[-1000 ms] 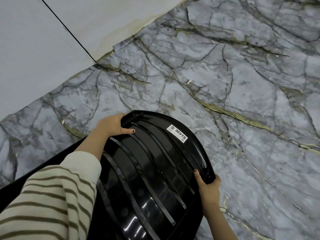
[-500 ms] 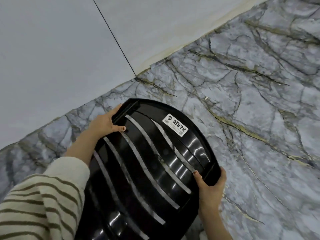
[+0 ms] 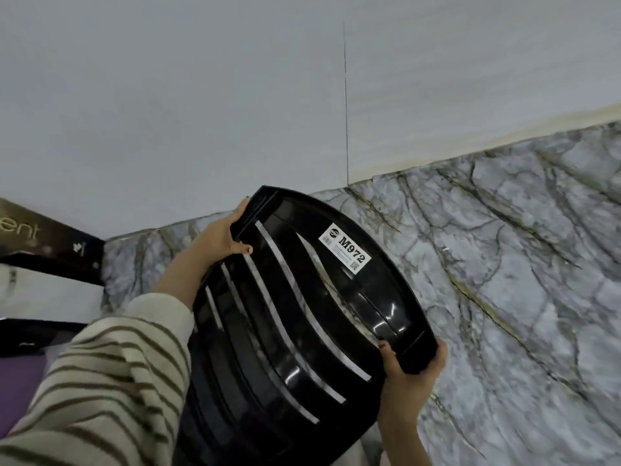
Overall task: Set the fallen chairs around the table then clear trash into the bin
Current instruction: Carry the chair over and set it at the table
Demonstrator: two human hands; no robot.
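A glossy black plastic chair (image 3: 285, 317) fills the middle of the view, its slatted backrest facing me and tilted. A white sticker reading M972 (image 3: 346, 252) sits near the backrest's top edge. My left hand (image 3: 218, 237) grips the backrest's upper left corner, thumb over the front. My right hand (image 3: 410, 371) clasps the lower right corner from beneath. The chair's seat and legs are hidden below the frame. A striped cream sleeve covers my left arm.
Grey marble-patterned floor (image 3: 504, 280) spreads to the right. A pale wall (image 3: 201, 95) with a thin vertical seam rises behind the chair. A dark panel with lettering (image 3: 40, 240) stands at the left edge, above something purple (image 3: 16, 391).
The chair's backrest has risen and swung toward the wall with both hands still on it. The view has tipped upward, showing more wall and the dark panel at left.
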